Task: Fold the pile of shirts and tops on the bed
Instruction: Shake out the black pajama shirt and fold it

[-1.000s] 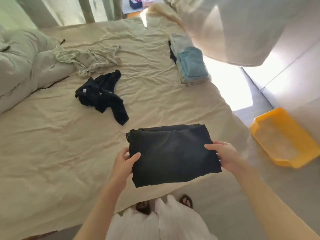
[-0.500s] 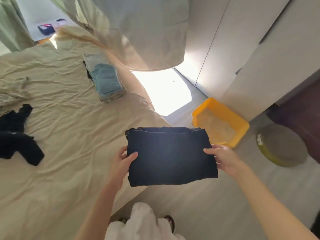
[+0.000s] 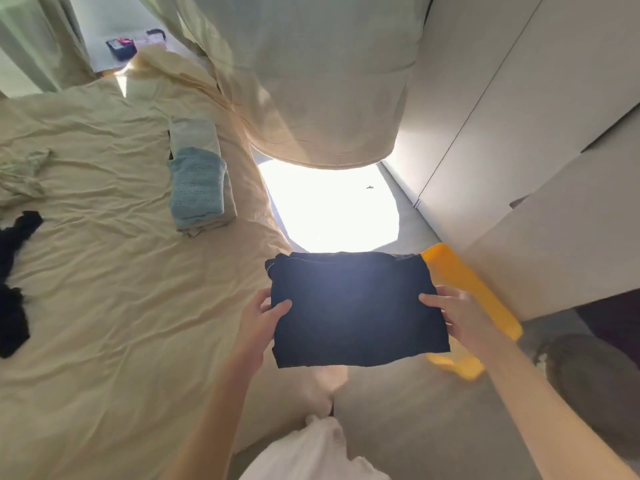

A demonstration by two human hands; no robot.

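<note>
A folded dark shirt [image 3: 356,308] is gripped at its side edges by the left hand [image 3: 261,315] and right hand [image 3: 457,311], past the bed's [image 3: 104,306] right edge, over the floor [image 3: 415,410].

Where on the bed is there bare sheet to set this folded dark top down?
Widest bare patch: the bed between the crumpled black garment at the left edge and the folded dark top, in front of the folded stack. Crowded: far left, where the pale green garment lies above the black one.
</note>
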